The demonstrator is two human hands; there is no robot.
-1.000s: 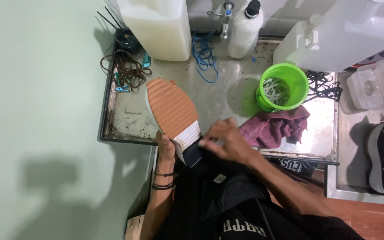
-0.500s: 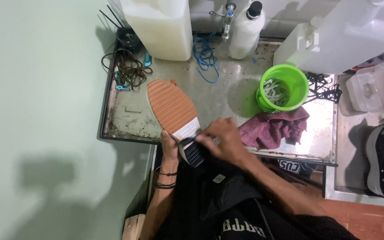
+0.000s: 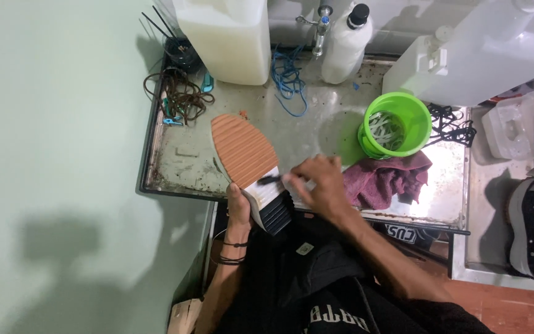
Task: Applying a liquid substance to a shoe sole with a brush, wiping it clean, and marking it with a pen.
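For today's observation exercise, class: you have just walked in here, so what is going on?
A person holds a shoe sole-up over a wet metal sink tray. The left hand grips the shoe from below, while the right hand presses a small dark brush against its sole. A green bucket and a purple cloth sit beside them.

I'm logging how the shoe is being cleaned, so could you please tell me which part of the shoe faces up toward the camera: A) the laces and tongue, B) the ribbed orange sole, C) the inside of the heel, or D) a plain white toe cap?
B: the shoe lies sole-up over the steel sink, its ribbed orange sole showing, with the left hand steadying it and the right hand holding a small dark brush against it.
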